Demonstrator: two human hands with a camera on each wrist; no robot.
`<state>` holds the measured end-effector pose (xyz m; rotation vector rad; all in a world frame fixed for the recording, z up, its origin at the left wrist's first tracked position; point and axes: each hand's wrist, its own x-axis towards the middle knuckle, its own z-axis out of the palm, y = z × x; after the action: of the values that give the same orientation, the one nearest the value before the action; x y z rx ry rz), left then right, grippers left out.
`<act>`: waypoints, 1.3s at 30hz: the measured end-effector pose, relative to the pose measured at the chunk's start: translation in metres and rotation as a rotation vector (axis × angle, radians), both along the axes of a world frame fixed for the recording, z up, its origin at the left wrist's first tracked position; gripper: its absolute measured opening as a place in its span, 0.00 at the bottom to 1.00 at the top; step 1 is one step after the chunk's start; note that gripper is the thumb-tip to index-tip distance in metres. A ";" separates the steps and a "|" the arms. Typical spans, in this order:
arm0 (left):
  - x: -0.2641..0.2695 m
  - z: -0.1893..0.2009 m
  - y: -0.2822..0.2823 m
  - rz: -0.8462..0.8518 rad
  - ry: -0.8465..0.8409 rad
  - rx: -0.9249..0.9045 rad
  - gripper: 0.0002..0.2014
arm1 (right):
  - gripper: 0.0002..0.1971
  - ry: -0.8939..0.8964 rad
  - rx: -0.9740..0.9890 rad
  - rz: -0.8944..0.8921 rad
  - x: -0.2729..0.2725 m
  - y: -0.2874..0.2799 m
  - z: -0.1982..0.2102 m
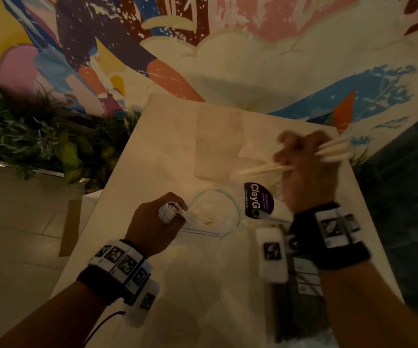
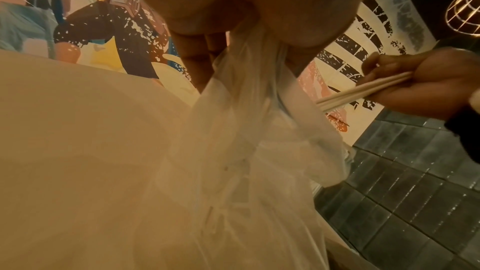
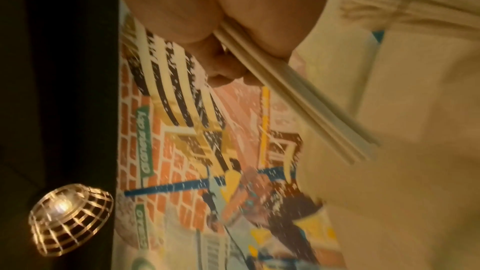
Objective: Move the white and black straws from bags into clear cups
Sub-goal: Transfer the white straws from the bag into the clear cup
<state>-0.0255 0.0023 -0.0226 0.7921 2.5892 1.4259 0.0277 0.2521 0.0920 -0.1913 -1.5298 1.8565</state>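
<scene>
My right hand [image 1: 305, 167] grips a bundle of white straws [image 1: 260, 169] above the table's far right, blurred by motion. The wrist view shows the white straws [image 3: 285, 93] running out of the curled fingers [image 3: 226, 73]. My left hand [image 1: 157, 219] grips the bunched edge of a clear zip bag [image 1: 215, 212], whose blue-lined mouth stands open on the table. In the left wrist view the clear zip bag [image 2: 246, 151] hangs from my fingers [image 2: 197, 59], with the white straws [image 2: 363, 91] to its right. A faint clear cup [image 1: 218, 144] stands beyond the bag.
A dark round sticker [image 1: 258, 199] lies beside the bag's mouth. A dark pack, seemingly of black straws [image 1: 298, 297], lies under my right forearm. The white table [image 1: 152, 146] stops at the left near green plants [image 1: 39, 136]; a painted wall [image 1: 228, 46] stands behind.
</scene>
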 end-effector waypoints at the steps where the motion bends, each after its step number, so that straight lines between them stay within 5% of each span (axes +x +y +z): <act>1: 0.000 0.000 0.000 0.002 0.002 -0.001 0.17 | 0.19 0.059 -0.027 -0.029 -0.002 0.015 0.014; 6: 0.001 0.002 0.002 0.012 0.037 -0.013 0.17 | 0.18 0.202 0.092 -0.228 -0.013 0.072 0.064; 11: 0.000 0.001 0.001 0.002 0.061 -0.033 0.19 | 0.17 0.158 0.109 -0.355 -0.014 0.107 0.060; 28: 0.002 0.000 -0.002 0.017 0.022 0.024 0.14 | 0.18 -0.070 0.217 -0.287 -0.014 0.115 0.039; 39: 0.002 0.001 -0.002 0.001 0.026 0.035 0.12 | 0.17 -0.050 0.234 -0.127 -0.020 0.126 0.040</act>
<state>-0.0236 0.0007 -0.0220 0.8191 2.5914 1.4747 0.0075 0.3783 0.1321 -0.2212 -1.7133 1.5705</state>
